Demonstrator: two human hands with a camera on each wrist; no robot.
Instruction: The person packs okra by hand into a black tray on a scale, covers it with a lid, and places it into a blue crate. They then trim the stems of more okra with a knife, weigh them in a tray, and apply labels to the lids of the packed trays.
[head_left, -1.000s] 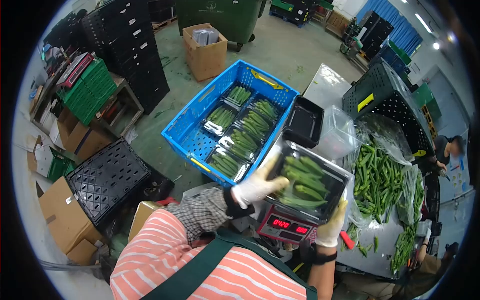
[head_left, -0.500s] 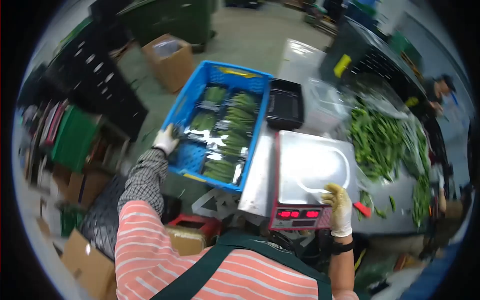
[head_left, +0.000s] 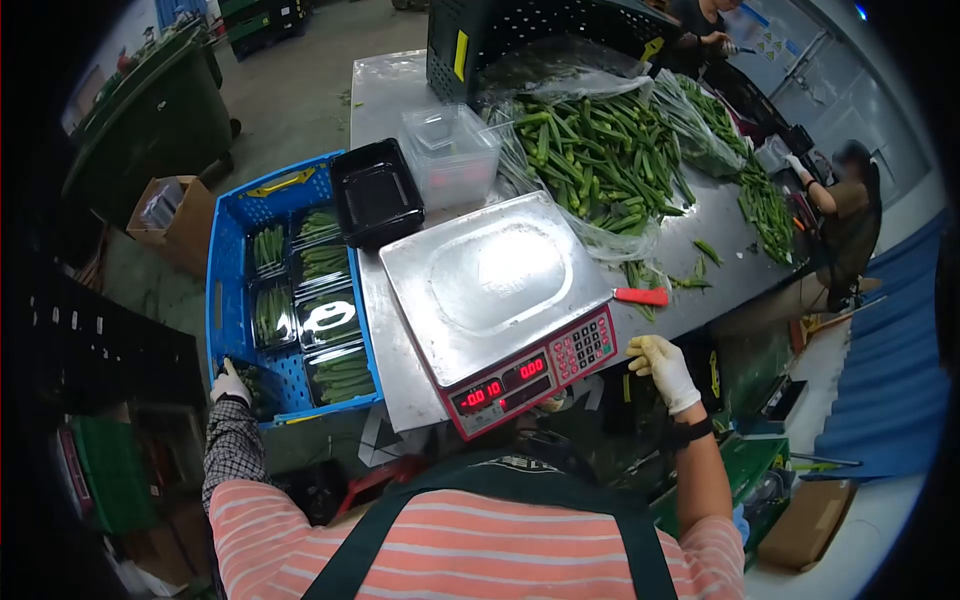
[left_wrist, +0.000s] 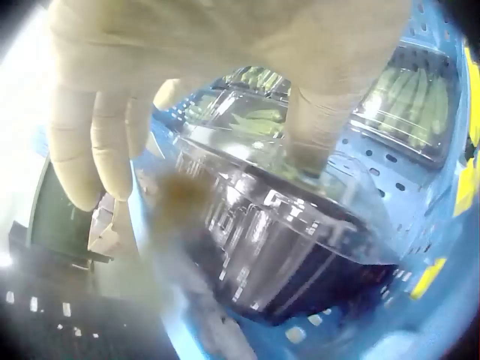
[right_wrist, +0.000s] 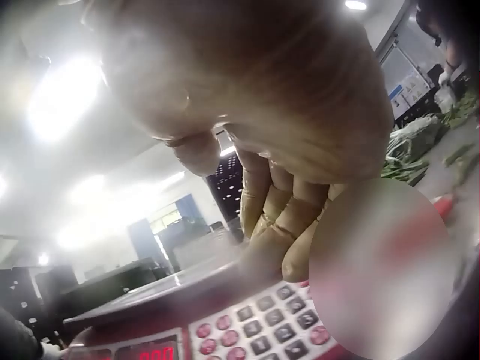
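My gloved left hand (head_left: 230,383) is at the near left corner of the blue crate (head_left: 213,290). In the left wrist view its thumb touches the clear lid of a black okra pack (left_wrist: 277,247), while the other fingers extend beyond the crate's side. That pack sits tilted against the crate wall. Other okra packs (head_left: 330,320) lie in two columns inside. The right hand (head_left: 668,373), gloved too, hovers off the front right corner of the weighing scale (head_left: 490,285), fingers loosely bent and holding nothing. The scale's plate is bare and its display reads -0.010.
Behind the scale stand an unfilled black tray (head_left: 378,190) and stacked clear containers (head_left: 450,155). Loose okra (head_left: 595,150) spills from a plastic bag beside a red-handled tool (head_left: 640,296). A dark crate (head_left: 500,45) stands at the back, and a person (head_left: 845,190) works at the far right.
The okra pack, held by both hands over the scale, has gone into the blue crate with the left hand. The right hand has moved off the scale's edge. The head view has turned right.
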